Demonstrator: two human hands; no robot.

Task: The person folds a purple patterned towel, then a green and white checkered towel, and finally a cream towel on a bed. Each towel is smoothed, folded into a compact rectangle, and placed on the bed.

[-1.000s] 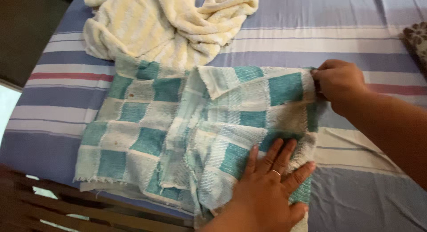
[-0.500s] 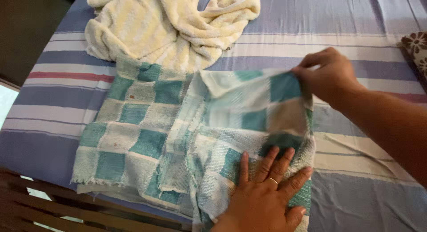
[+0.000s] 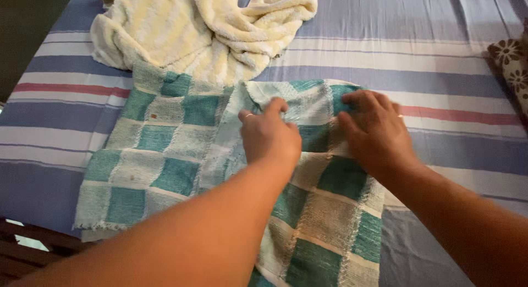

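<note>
Both hands have shifted since half a second ago: my left hand (image 3: 269, 137) has left the near edge, where it lay flat, and now sits further up the checked towel (image 3: 165, 149); my right hand (image 3: 374, 130), which was lifting a corner off the bed, has come down onto the cloth, and the raised flap now lies folded over toward me.

I see the left hand curled loosely, knuckles up, fingertips pressing where a pale folded-back corner meets the teal squares; a thin ring shows on one finger; whether it pinches any cloth I cannot tell. The right hand is spread open, palm down, fingers splayed flat on the towel just beside the left, gripping nothing that I can see.

The checked towel lies across the middle of the bed, a coarse open weave of teal and off-white squares, frayed along its left edge; its right part is doubled over into a long strip running down toward me, ribbed and slightly rumpled.

Beyond it, touching its far edge, a cream towel (image 3: 203, 28) lies in a heap, thick and plush with faint yellow stripes. Underneath is a smooth striped bedsheet (image 3: 440, 56), bands of blue, white and a thin red; a brown flowered cloth (image 3: 511, 61) shows at the right edge.
</note>
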